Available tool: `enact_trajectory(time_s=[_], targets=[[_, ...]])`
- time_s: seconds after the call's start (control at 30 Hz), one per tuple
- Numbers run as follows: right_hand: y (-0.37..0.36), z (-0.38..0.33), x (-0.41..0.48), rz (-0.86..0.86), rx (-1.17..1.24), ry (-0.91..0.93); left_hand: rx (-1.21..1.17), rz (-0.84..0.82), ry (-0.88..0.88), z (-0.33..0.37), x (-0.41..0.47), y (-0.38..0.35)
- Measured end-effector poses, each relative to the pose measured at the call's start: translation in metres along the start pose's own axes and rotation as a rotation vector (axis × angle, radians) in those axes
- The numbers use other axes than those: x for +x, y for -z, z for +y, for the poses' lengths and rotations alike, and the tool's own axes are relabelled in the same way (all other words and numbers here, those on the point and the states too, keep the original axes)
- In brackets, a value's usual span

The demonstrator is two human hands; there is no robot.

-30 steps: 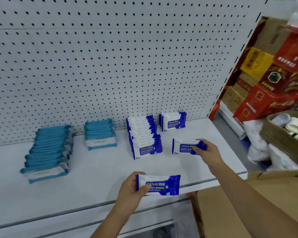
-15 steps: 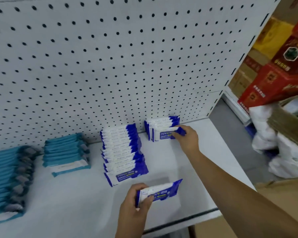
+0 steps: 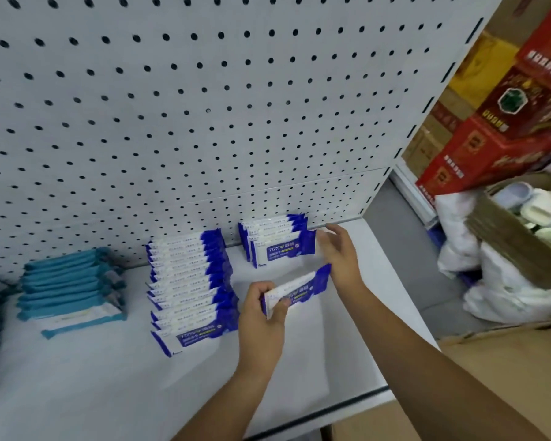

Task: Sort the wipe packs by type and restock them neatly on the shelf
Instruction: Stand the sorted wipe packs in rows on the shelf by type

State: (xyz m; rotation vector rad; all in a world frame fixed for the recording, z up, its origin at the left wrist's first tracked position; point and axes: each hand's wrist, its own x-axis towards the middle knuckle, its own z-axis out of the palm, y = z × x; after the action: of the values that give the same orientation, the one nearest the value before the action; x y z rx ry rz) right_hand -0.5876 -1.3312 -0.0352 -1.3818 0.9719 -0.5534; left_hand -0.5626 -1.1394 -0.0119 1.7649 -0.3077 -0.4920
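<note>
Now the blue-and-white wipe pack (image 3: 299, 289) is held just above the shelf (image 3: 331, 361), tilted with its blue right end higher. The left hand (image 3: 261, 316) grasps it at its left end, thumb across the front and fingers curled behind.

Just behind it, against the pegboard (image 3: 172, 122), a short row of matching packs (image 3: 277, 246) stands on edge. The right hand (image 3: 337, 253) is at the right end of that row, fingers loosely extended and holding nothing. The blur makes it unclear whether the fingertips touch the front pack.

To the left stands a longer row of blue packs (image 3: 188, 288), overlapping one another from the pegboard toward the shelf's front. Further left lies a row of teal packs (image 3: 70, 291), and another darker row is cut off at the picture's left edge.

Beyond the shelf's right end are stacked red cartons (image 3: 506, 138), a cardboard box (image 3: 516, 249) holding pale items, and white bags (image 3: 497, 291) beside it.
</note>
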Motion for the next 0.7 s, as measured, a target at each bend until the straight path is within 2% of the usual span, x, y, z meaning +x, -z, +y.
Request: enact_trajectory(time_s=[0.07,0.13,0.3,0.37,0.43,0.5,0.57,0.7], targets=[[0.009,0.003,-0.004,-0.014,0.071,-0.074,-0.021,0.035,0.001,-0.002,0.015,-0.009],[0.017,0.007,-0.006,-0.066,-0.001,-0.087,-0.02,0.083,-0.011,-0.004,0.029,-0.017],[0.013,0.008,0.001,-0.36,-0.195,0.075,-0.019,0.207,0.043,-0.013,0.066,-0.043],[0.003,0.012,0.005,-0.322,-0.228,0.134,0.001,0.308,0.039,-0.018,0.077,-0.052],[-0.007,0.017,0.008,-0.183,-0.175,0.161,-0.001,0.423,0.044,-0.023,0.082,-0.058],[-0.013,0.019,0.01,-0.116,-0.145,0.16,-0.091,0.494,0.061,-0.027,0.084,-0.062],[-0.016,0.02,0.012,-0.104,-0.139,0.146,-0.099,0.488,0.089,-0.032,0.087,-0.062],[-0.016,0.021,0.02,-0.134,-0.14,0.123,0.055,0.38,0.089,-0.026,0.105,-0.057]])
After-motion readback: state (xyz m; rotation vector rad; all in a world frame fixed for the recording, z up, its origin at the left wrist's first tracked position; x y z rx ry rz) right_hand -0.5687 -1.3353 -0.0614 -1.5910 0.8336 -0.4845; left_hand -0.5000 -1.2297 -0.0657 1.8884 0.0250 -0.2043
